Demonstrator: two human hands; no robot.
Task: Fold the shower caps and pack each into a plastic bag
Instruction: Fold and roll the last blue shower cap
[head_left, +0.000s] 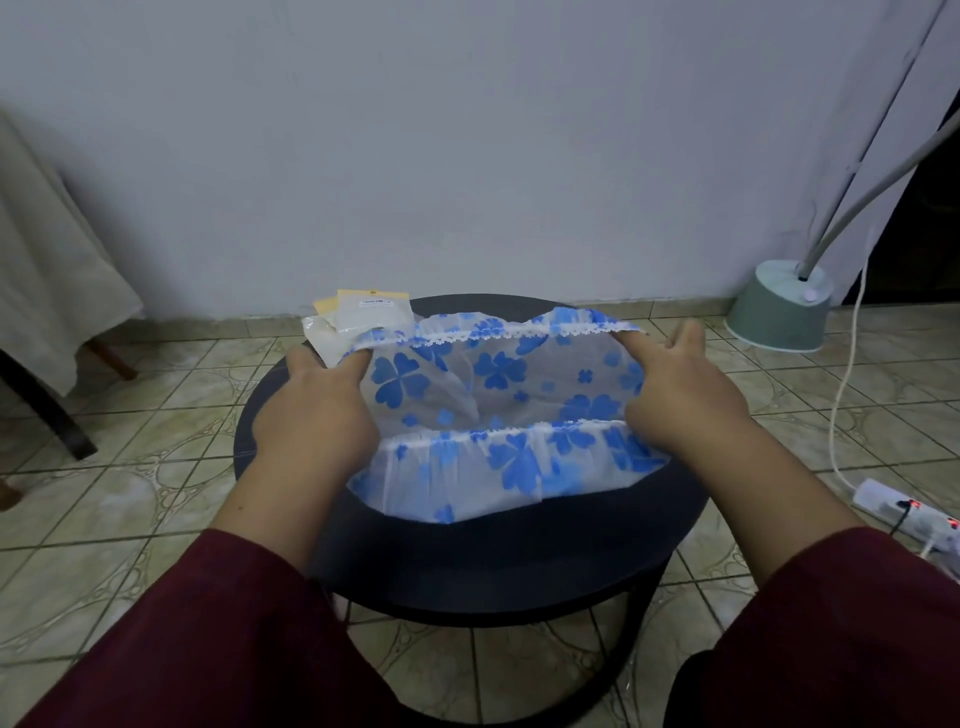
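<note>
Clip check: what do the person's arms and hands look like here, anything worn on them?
Both arms wear long, loose dark maroon sleeves that end partway down the forearm, leaving the wrists bare. The left hand and right hand are bare: no gloves, and no rings, watch or bracelets show from this view. No markings or logos show on the fabric.

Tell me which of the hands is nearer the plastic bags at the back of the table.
Left. The left hand grips the shower cap at its left end, right beside the plastic bags. The right hand holds the cap's opposite end, across the table from them.
</note>
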